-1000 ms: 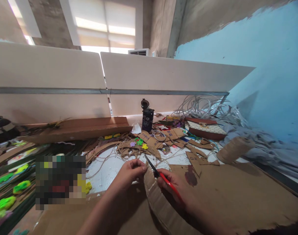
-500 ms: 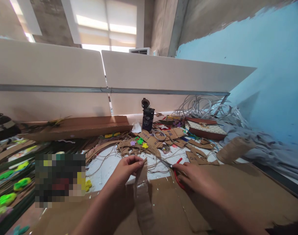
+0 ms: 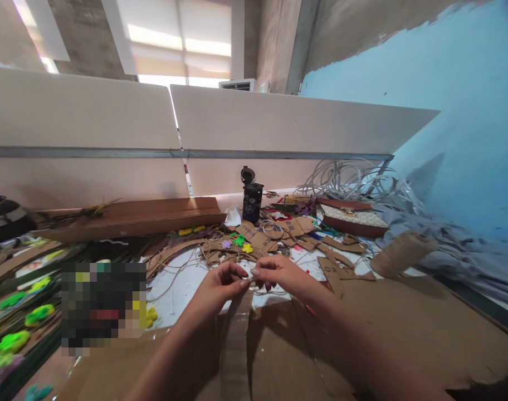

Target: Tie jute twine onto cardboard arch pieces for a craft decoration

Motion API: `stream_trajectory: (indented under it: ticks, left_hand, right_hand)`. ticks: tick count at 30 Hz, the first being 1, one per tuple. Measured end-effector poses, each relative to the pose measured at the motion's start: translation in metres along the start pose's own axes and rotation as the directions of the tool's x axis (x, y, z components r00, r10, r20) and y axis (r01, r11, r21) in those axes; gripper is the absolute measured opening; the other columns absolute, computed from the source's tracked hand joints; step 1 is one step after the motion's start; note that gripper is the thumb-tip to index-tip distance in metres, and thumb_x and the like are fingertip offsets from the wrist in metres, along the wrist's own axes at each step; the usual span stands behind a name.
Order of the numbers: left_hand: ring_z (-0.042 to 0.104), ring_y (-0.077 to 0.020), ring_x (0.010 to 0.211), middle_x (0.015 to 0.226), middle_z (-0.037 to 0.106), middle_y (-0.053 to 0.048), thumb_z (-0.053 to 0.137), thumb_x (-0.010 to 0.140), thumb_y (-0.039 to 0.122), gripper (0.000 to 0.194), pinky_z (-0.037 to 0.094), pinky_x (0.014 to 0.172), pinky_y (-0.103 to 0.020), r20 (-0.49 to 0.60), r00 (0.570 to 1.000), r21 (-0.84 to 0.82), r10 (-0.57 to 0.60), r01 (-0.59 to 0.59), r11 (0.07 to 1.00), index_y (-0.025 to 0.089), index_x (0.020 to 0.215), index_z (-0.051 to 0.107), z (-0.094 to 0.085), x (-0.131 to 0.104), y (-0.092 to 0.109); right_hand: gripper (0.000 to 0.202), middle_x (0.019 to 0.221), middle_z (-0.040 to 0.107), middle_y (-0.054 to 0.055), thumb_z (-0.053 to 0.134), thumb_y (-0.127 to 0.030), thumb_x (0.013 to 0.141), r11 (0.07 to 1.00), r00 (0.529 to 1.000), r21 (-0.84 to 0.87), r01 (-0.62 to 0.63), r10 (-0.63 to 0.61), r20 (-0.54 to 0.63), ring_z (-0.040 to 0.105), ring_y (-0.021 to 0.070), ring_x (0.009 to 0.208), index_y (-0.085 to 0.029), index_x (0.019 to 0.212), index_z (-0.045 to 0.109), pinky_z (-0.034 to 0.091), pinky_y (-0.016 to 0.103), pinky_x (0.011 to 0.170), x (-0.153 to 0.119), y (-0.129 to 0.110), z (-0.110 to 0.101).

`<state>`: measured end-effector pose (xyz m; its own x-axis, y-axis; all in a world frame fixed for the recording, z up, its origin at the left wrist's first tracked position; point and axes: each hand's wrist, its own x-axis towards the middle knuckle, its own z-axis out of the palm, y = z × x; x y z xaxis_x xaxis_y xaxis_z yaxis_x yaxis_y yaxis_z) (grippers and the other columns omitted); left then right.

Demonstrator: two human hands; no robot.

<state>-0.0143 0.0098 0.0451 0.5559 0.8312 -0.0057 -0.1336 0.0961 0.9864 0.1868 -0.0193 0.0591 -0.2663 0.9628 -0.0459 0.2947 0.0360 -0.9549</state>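
Note:
My left hand pinches the top end of a long, bent cardboard strip with shiny tape on it. Thumb and fingers of my right hand are pressed together at that same end, almost touching the left fingertips. Whatever the right fingers hold is too small to make out. Under my right wrist lie the scissors, mostly hidden, with a bit of red handle showing. Just beyond my hands is a ring wound with brown twine, bearing purple, green and yellow flowers.
Flat cardboard covers the near table. Behind are a dark open-lidded bottle, cardboard scraps, and a handbag. A twine spool lies at right, a long cardboard tray at left. Bright fuzzy flowers are at lower left.
My right hand has let go of the scissors, which now lie under my arm, and moved left to the strip's end. My left hand keeps its pinch.

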Motion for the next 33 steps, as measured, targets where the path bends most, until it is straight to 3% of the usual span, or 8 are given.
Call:
stream_trajectory:
  ticks: [7,11,16,20,24,28,30,33]
  left_hand:
    - [0.055,-0.0140,0.067,0.071,0.063,-0.001,0.093,0.056,0.045,0.041,0.040,0.065,-0.025,-0.009,1.000,0.025,0.007,-0.007,1.000,0.017,0.074,0.069,-0.002,-0.001,0.000]
    - [0.054,-0.0132,0.064,0.069,0.062,0.000,0.093,0.055,0.041,0.041,0.039,0.062,-0.024,-0.005,1.000,0.006,-0.015,0.015,1.000,0.017,0.076,0.068,-0.004,0.000,-0.003]
    - [0.051,-0.0112,0.059,0.065,0.061,0.002,0.092,0.059,0.042,0.040,0.036,0.058,-0.023,-0.003,0.999,0.041,-0.041,0.041,0.998,0.017,0.080,0.067,-0.005,0.000,-0.002]
    - [0.056,-0.0125,0.063,0.070,0.066,0.000,0.092,0.058,0.044,0.043,0.040,0.062,-0.022,0.017,0.998,0.019,-0.063,0.062,0.998,0.017,0.080,0.067,-0.004,-0.001,-0.001]
    - [0.058,-0.0130,0.063,0.073,0.069,-0.001,0.086,0.067,0.047,0.036,0.042,0.059,-0.021,-0.090,0.987,0.018,-0.135,0.137,0.990,0.018,0.082,0.071,-0.009,-0.004,0.001]
    - [0.065,-0.0180,0.063,0.077,0.075,-0.006,0.081,0.073,0.046,0.032,0.049,0.056,-0.024,-0.200,0.957,-0.049,-0.210,0.204,0.978,0.017,0.084,0.073,-0.024,-0.006,0.008]
    - [0.068,-0.0200,0.063,0.078,0.077,-0.009,0.076,0.077,0.045,0.030,0.052,0.055,-0.026,-0.192,0.956,-0.099,-0.220,0.205,0.974,0.016,0.086,0.073,-0.034,-0.007,0.013]
    - [0.072,-0.0210,0.066,0.077,0.077,-0.010,0.071,0.083,0.037,0.024,0.056,0.059,-0.026,-0.219,0.957,-0.171,-0.191,0.155,0.973,0.014,0.088,0.074,-0.046,-0.007,0.019]
  right_hand:
    - [0.040,0.061,0.057,-0.003,0.076,-0.054,0.072,0.990,1.000,0.140,0.022,-0.020,-0.014,0.049,0.0119,0.058,-0.016,0.070,0.064,0.037,0.025,0.059,-0.002,0.004,0.010]
    - [0.046,0.060,0.056,-0.003,0.075,-0.061,0.071,0.990,1.000,0.140,0.010,-0.009,-0.013,0.049,0.0128,0.058,-0.017,0.069,0.062,0.037,0.026,0.059,-0.001,0.012,0.010]
    - [0.057,0.066,0.061,0.003,0.055,-0.071,0.086,0.997,0.997,0.058,0.053,-0.056,0.046,0.051,0.0151,0.061,-0.017,0.071,0.066,0.038,0.028,0.060,-0.001,0.016,0.005]
    - [0.045,0.063,0.058,-0.001,0.070,-0.061,0.078,0.995,0.996,0.070,0.064,-0.068,0.060,0.050,0.0140,0.060,-0.017,0.071,0.066,0.038,0.027,0.059,0.000,0.015,0.007]
    - [0.037,0.059,0.056,-0.003,0.077,-0.052,0.070,0.976,0.985,0.209,0.056,-0.019,-0.174,0.048,0.0119,0.056,-0.017,0.068,0.063,0.036,0.025,0.056,0.007,0.013,0.003]
    - [0.037,0.060,0.059,-0.001,0.080,-0.051,0.064,0.927,0.864,0.334,0.173,0.020,-0.504,0.046,0.0118,0.053,-0.018,0.069,0.062,0.033,0.025,0.052,0.021,0.010,-0.014]
    - [0.040,0.061,0.061,0.000,0.080,-0.053,0.062,0.913,0.817,0.346,0.215,0.026,-0.576,0.047,0.0123,0.053,-0.019,0.069,0.060,0.034,0.025,0.051,0.030,0.009,-0.022]
    - [0.042,0.064,0.062,0.001,0.078,-0.056,0.063,0.909,0.795,0.342,0.238,0.019,-0.606,0.048,0.0125,0.054,-0.020,0.069,0.058,0.035,0.024,0.050,0.042,0.009,-0.026]
